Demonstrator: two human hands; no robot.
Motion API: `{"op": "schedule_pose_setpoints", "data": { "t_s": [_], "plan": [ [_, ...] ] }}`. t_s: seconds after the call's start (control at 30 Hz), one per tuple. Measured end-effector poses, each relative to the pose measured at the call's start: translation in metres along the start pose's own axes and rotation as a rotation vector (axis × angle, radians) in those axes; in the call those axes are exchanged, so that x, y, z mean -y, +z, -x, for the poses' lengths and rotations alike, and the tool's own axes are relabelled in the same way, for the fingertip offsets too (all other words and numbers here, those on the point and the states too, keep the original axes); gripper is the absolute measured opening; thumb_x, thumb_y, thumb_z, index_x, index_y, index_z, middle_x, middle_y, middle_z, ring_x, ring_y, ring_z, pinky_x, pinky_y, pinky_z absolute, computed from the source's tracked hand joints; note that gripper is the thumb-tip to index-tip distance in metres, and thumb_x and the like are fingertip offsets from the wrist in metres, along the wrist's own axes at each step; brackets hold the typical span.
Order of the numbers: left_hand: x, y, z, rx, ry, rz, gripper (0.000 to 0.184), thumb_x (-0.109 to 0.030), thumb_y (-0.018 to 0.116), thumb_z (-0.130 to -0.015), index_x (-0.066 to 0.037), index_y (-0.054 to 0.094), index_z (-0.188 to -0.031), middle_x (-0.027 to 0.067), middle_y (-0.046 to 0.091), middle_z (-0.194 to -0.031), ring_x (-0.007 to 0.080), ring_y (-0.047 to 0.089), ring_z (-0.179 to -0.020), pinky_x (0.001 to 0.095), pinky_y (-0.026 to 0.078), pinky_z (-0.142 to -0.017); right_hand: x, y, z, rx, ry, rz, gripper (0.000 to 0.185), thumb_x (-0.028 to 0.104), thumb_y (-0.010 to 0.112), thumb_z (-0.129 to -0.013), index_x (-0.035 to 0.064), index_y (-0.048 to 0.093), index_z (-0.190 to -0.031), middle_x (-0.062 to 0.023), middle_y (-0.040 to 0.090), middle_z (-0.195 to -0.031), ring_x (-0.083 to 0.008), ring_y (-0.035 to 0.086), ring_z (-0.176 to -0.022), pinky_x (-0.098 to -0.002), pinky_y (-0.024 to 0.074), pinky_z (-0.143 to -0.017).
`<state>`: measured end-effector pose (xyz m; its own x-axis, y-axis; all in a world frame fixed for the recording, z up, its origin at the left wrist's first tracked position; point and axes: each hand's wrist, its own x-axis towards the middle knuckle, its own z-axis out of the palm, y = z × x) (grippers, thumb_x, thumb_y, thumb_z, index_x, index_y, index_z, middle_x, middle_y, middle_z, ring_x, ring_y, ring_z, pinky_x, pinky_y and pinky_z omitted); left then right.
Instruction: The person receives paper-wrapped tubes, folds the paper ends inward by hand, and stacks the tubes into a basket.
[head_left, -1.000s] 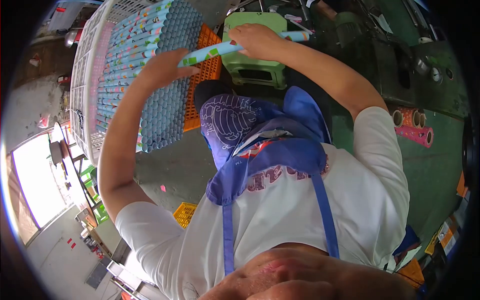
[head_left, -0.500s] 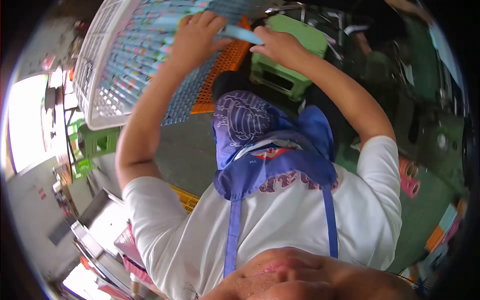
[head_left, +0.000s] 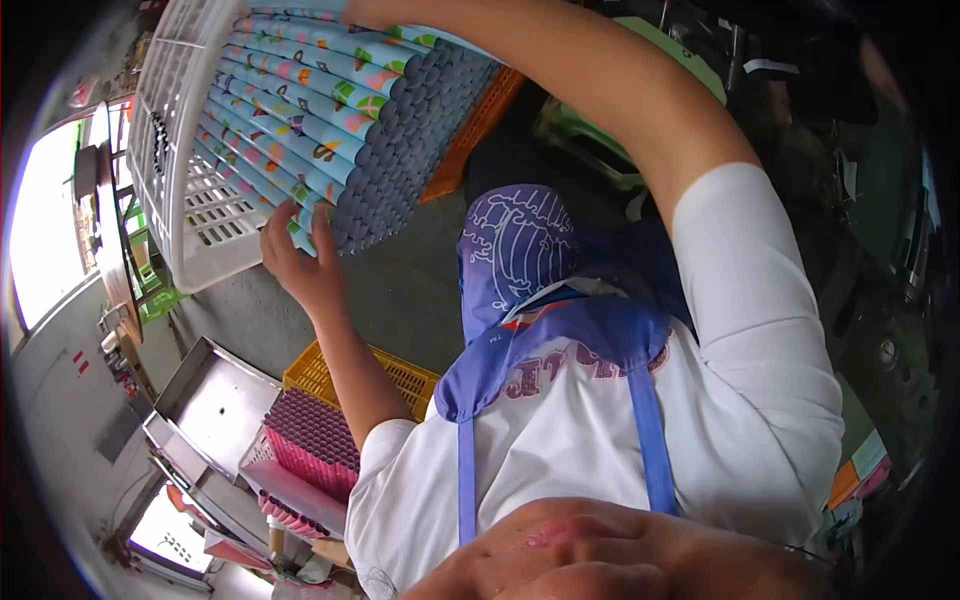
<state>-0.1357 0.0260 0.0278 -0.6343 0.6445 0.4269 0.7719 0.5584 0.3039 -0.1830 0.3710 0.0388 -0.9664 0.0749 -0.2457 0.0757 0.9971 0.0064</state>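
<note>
A slanting stack of light-blue patterned paper tubes (head_left: pixel 290 110) lies in a white plastic basket (head_left: pixel 225 262), their dark hollow ends (head_left: pixel 400 150) facing right. My left hand (head_left: pixel 308 265) is at the lower corner of the stack, fingers apart, with fingertips against the lowest tubes near their ends. My right hand (head_left: pixel 375 12) reaches across to the top of the stack. The upper frame edge cuts it off, so its fingers are mostly hidden, and whether it grips a tube cannot be made out.
An orange crate (head_left: pixel 470 135) is beside the tube ends, and a green stool (head_left: pixel 590 140) stands behind my right arm. Near my left elbow are a yellow crate (head_left: pixel 395 375) and a stack of pink tubes (head_left: pixel 310 440). A metal tray (head_left: pixel 218 405) lies farther left.
My left hand has dropped from the top of the stack to its lower corner. My right hand has swung left over the tubes. The light-blue strip between both hands is gone from view.
</note>
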Motion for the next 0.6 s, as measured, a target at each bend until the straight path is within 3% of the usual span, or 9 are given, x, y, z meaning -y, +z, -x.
{"op": "schedule_pose_setpoints", "data": {
  "t_s": [0.07, 0.17, 0.2, 0.3, 0.33, 0.43, 0.47, 0.57, 0.6],
  "plan": [
    [0.009, 0.003, 0.007, -0.086, -0.097, -0.006, 0.032, -0.01, 0.07, -0.089, -0.001, 0.065, -0.119, 0.0134, 0.065, -0.116, 0.0298, 0.059, -0.112, 0.0427, 0.046, -0.097, -0.005, 0.014, -0.021, -0.055, 0.015, -0.223, 0.02, 0.014, 0.069, -0.088, 0.0014, 0.077, -0.102, -0.0214, 0.073, -0.107, -0.0369, 0.07, -0.092, -0.0502, 0.0573, -0.08],
    [0.018, 0.014, 0.012, -0.089, -0.093, -0.032, 0.033, -0.012, 0.071, -0.09, -0.002, 0.063, -0.121, 0.0136, 0.064, -0.118, 0.031, 0.058, -0.114, 0.0426, 0.046, -0.097, 0.022, 0.037, -0.089, -0.473, 0.298, -0.715, 0.022, 0.013, 0.073, -0.087, 0.0008, 0.077, -0.104, -0.0212, 0.072, -0.114, -0.0353, 0.071, -0.1, -0.048, 0.0574, -0.085],
    [0.021, 0.016, 0.013, -0.098, -0.088, -0.045, 0.034, -0.013, 0.071, -0.091, -0.002, 0.062, -0.122, 0.0138, 0.063, -0.119, 0.0315, 0.058, -0.115, 0.0426, 0.046, -0.097, 0.021, 0.044, -0.095, -0.463, 0.298, -0.722, 0.022, 0.013, 0.073, -0.087, 0.0008, 0.077, -0.104, -0.0212, 0.072, -0.114, -0.0353, 0.071, -0.1, -0.048, 0.0574, -0.085],
    [0.025, 0.024, 0.013, -0.1, -0.13, -0.006, 0.033, -0.012, 0.07, -0.092, -0.002, 0.062, -0.122, 0.0138, 0.063, -0.119, 0.0311, 0.057, -0.114, 0.0414, 0.046, -0.096, 0.009, 0.038, -0.089, -0.145, 0.124, -0.719, 0.025, 0.013, 0.071, -0.087, -0.0008, 0.076, -0.107, -0.0224, 0.072, -0.112, -0.036, 0.071, -0.101, -0.0491, 0.0562, -0.087],
    [0.026, 0.026, 0.014, -0.106, -0.149, 0.014, 0.032, -0.012, 0.069, -0.092, -0.002, 0.062, -0.122, 0.0138, 0.062, -0.119, 0.0308, 0.057, -0.114, 0.0409, 0.046, -0.096, 0.018, 0.023, -0.088, -0.138, 0.121, -0.725, 0.025, 0.013, 0.071, -0.087, -0.0008, 0.076, -0.107, -0.0224, 0.072, -0.112, -0.036, 0.071, -0.101, -0.0491, 0.0562, -0.087],
    [0.026, 0.028, 0.014, -0.104, -0.169, 0.024, 0.031, -0.011, 0.068, -0.093, -0.001, 0.062, -0.122, 0.0139, 0.062, -0.118, 0.0305, 0.057, -0.112, 0.0405, 0.046, -0.095, 0.046, -0.014, -0.108, 0.225, 0.68, -0.275, 0.027, 0.014, 0.069, -0.086, 0.0006, 0.076, -0.108, -0.023, 0.073, -0.108, -0.038, 0.071, -0.098, -0.0486, 0.0558, -0.087],
    [0.026, 0.029, 0.013, -0.104, -0.176, 0.031, 0.031, -0.011, 0.068, -0.093, -0.001, 0.062, -0.121, 0.014, 0.063, -0.117, 0.0303, 0.058, -0.112, 0.0404, 0.046, -0.095, 0.041, -0.004, -0.11, 0.229, 0.679, -0.278, 0.027, 0.014, 0.069, -0.086, 0.0006, 0.076, -0.108, -0.023, 0.073, -0.108, -0.038, 0.071, -0.098, -0.0486, 0.0558, -0.087],
    [0.026, 0.028, 0.013, -0.096, -0.179, 0.016, 0.03, -0.01, 0.066, -0.093, 0.0, 0.063, -0.121, 0.0141, 0.063, -0.116, 0.03, 0.058, -0.111, 0.04, 0.046, -0.094, 0.008, 0.056, -0.112, -0.442, 0.084, -0.63, 0.026, 0.016, 0.067, -0.084, 0.003, 0.077, -0.105, -0.0226, 0.073, -0.104, -0.0395, 0.071, -0.096, -0.0474, 0.056, -0.085],
    [0.026, 0.029, 0.013, -0.095, -0.178, 0.01, 0.03, -0.01, 0.066, -0.094, 0.0, 0.063, -0.121, 0.0141, 0.063, -0.115, 0.0299, 0.058, -0.11, 0.0398, 0.046, -0.094, 0.006, 0.064, -0.12, -0.439, 0.089, -0.629, 0.026, 0.016, 0.067, -0.084, 0.003, 0.077, -0.105, -0.0226, 0.073, -0.104, -0.0395, 0.071, -0.096, -0.0474, 0.056, -0.085]
  ]
}}
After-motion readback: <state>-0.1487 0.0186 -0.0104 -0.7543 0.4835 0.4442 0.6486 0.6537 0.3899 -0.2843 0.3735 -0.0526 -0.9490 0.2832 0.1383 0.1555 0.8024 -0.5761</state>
